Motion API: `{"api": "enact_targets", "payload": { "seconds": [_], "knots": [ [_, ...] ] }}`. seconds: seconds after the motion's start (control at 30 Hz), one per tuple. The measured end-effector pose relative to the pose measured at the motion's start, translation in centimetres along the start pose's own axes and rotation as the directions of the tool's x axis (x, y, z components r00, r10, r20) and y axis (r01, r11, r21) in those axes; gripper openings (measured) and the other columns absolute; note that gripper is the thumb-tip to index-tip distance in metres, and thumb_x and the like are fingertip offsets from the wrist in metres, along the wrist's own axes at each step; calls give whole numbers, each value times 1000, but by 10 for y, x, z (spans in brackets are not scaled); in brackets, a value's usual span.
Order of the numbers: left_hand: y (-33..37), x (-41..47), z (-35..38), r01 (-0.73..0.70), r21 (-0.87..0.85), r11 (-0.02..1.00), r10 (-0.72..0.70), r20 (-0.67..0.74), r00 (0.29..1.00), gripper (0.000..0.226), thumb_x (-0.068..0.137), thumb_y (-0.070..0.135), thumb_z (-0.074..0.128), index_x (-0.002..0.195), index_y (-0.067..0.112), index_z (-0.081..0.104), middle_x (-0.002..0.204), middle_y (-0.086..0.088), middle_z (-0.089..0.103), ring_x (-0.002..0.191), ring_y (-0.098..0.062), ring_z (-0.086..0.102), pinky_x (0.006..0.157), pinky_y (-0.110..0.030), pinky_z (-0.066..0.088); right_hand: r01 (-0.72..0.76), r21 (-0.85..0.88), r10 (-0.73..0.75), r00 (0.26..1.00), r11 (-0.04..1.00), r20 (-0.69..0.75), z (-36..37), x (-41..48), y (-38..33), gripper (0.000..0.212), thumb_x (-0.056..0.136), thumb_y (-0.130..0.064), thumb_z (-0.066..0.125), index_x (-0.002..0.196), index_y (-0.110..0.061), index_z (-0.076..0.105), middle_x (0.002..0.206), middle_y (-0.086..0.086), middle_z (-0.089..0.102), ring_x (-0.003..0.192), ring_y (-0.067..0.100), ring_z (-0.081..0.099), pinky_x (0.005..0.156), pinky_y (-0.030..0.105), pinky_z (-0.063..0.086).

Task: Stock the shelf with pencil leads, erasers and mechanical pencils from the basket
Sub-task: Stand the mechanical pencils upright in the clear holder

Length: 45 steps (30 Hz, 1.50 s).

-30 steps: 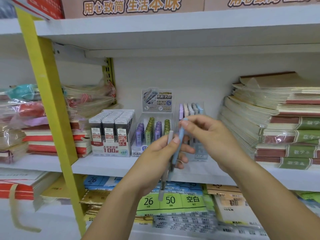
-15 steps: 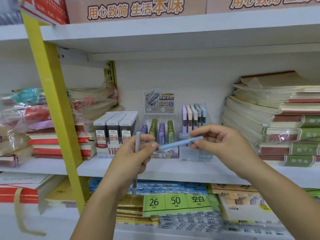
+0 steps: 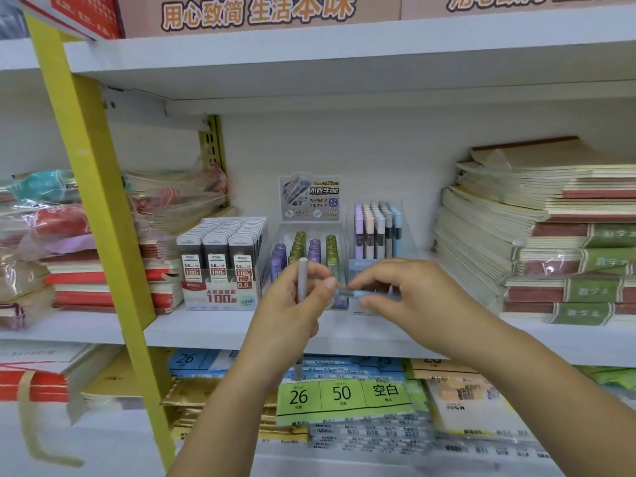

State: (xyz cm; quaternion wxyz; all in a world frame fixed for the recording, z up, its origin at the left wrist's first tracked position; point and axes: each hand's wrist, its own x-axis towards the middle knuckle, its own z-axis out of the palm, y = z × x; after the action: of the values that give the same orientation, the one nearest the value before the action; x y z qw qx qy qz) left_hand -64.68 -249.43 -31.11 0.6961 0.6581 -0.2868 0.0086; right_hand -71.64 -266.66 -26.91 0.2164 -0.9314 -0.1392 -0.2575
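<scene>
Two white boards bound the bay: the upper shelf (image 3: 309, 56) overhead and the stocking shelf (image 3: 344, 333) below, whose front edge runs just under both hands. A yellow upright (image 3: 103, 218) slants down the left side, crossing that edge.

Tall stacks of notebooks (image 3: 550, 242) fill the right end, their near corner standing a little apart from the displays. Wrapped bundles (image 3: 69, 256) crowd the left, behind the upright. Much open air lies between the displays' tops and the upper board, and a bare strip of shelf shows in front of them.

Three displays sit side by side at the back: the pencil lead box (image 3: 220, 266) on the left, a clear tray of lead tubes (image 3: 306, 246) in the middle, and the mechanical pencil rack (image 3: 377, 228) on the right, with pencils standing upright in rows.

The left hand (image 3: 292, 315) is curled round a grey mechanical pencil (image 3: 303, 277), held upright, its top above the fist and its tip below the shelf edge. The right hand (image 3: 413, 297) pinches a blue mechanical pencil (image 3: 351, 293) between thumb and fingertips, level, in front of the rack's base, its free end meeting the left thumb.
</scene>
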Motion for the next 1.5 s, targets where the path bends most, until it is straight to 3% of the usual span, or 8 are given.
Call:
{"api": "enact_targets", "payload": {
  "seconds": [0.13,0.27,0.47,0.77,1.07,1.17,1.33,1.5],
  "knots": [
    [-5,0,0,99,-19,995,-98,37,994,25,102,41,45,94,32,67,68,12,53,62,-8,42,55,-21,38,-84,411,186,959,908,-216,-22,9,10,19,89,-11,64,96,-29,65,83,-11,68,79,-4,62,73,10,49],
    [-7,-1,2,94,24,995,-96,69,993,27,104,39,41,95,38,66,67,14,50,63,-7,46,59,-20,43,69,656,294,855,751,-427,-41,17,16,22,91,-2,59,98,-22,58,97,4,66,86,13,71,71,21,56],
    [-11,-1,6,45,68,997,-48,33,998,23,100,39,48,105,44,70,64,22,55,69,-3,59,67,-14,52,223,487,145,780,845,-608,-37,21,23,51,93,-1,54,122,-41,41,103,4,56,96,19,67,82,33,56],
    [-2,-5,5,-9,155,988,5,25,1000,25,97,43,52,115,53,64,111,48,57,97,25,54,70,7,39,-50,268,192,825,962,-532,-8,23,60,49,90,-14,63,123,-46,44,87,-11,58,77,2,55,71,28,48],
    [-3,-5,2,1,144,990,-5,31,1000,34,85,55,50,116,53,64,111,48,58,98,23,55,76,-6,43,-77,202,172,844,976,-508,-13,23,61,41,89,-19,65,117,-45,49,82,-10,61,77,1,57,64,14,46],
    [-3,-5,1,-3,153,988,-1,29,1000,34,83,56,50,114,53,64,102,45,61,91,22,57,69,1,45,-72,206,169,847,976,-505,-14,23,60,41,88,-18,66,117,-43,50,82,-9,62,77,1,58,63,10,45],
    [-4,-4,0,-12,166,986,7,30,1000,39,82,59,47,117,51,64,81,42,59,80,20,58,75,-11,42,-58,216,162,848,975,-505,-15,23,56,40,87,-17,66,114,-43,51,78,-7,64,74,2,58,62,7,44],
    [-5,-3,0,-20,150,988,16,28,999,40,81,59,48,117,51,64,78,43,58,78,20,57,67,3,41,-115,172,181,877,978,-446,-9,25,60,36,89,-21,63,116,-42,51,78,-8,63,77,6,57,68,23,48]
  ]
}}
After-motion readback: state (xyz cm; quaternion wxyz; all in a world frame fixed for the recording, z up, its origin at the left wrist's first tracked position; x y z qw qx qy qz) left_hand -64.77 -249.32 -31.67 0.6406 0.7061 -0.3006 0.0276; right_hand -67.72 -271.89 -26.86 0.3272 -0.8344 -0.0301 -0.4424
